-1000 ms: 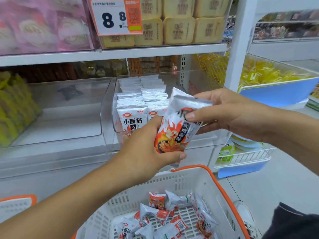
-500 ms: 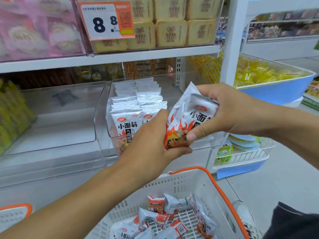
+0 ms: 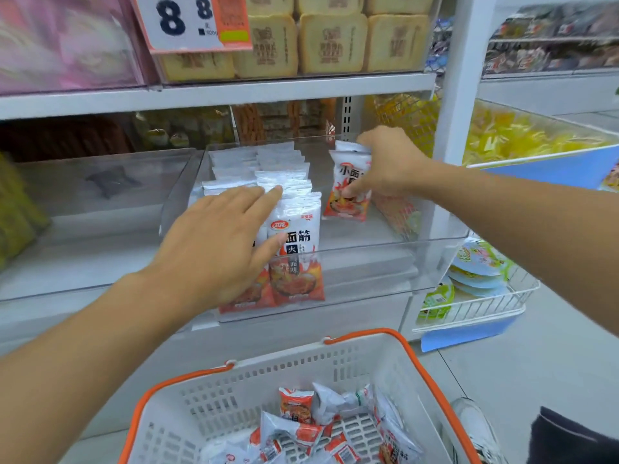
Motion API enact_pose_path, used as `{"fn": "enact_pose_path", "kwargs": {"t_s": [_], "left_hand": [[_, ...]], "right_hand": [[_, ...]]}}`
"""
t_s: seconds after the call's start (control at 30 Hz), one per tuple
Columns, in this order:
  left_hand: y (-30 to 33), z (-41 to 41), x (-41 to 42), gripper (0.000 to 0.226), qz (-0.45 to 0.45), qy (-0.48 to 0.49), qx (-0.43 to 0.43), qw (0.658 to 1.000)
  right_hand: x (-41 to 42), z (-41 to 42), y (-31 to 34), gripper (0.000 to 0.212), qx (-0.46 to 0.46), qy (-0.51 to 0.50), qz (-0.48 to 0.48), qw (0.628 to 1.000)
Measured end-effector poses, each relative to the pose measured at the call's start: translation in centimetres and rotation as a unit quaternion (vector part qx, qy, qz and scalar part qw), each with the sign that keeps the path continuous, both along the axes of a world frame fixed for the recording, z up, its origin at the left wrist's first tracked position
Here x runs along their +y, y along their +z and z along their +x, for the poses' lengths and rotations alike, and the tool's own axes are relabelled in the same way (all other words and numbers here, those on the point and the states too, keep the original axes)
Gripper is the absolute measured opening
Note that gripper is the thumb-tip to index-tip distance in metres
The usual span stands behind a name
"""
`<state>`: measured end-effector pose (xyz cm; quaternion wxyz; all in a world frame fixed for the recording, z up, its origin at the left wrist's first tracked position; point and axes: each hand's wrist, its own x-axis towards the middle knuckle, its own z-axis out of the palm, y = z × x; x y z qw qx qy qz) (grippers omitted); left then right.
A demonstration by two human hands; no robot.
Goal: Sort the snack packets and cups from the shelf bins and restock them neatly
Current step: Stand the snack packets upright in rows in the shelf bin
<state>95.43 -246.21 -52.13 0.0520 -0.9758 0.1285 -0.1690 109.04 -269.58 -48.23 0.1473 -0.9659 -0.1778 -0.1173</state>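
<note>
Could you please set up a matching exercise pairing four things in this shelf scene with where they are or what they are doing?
Things:
1. left hand
2. right hand
3. white basket
4. price tag

Places or states:
A. pinches a bundle of packets upright in the clear bin
B. hangs on the upper shelf
C. rests flat on the front row of packets
D. holds loose packets, below the bin

Pairs: 1-C, 2-A, 3-D, 4-B
</note>
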Motion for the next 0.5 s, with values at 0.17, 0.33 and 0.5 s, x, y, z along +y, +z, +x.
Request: {"fn": "enact_pose_path", "kwargs": {"t_s": [0.17, 0.33, 0.5], "left_hand": [[-0.7, 0.3, 0.7, 0.068, 0.007, -0.01, -0.018, 1.0], [-0.8, 0.6, 0.9, 0.066, 0.013, -0.016, -0.021, 1.0], [-1.0, 0.8, 1.0, 0.064, 0.02, -0.023, -0.035, 0.999]], "right_hand": [[3.3, 7.0, -0.8, 0.081, 0.107, -0.025, -0.009, 0.994], [3.6, 9.4, -0.3, 0.076, 0.054, -0.013, 0.04, 0.998], [3.5, 10.1, -0.8, 0.06, 0.038, -0.026, 0.094, 0.994]]}}
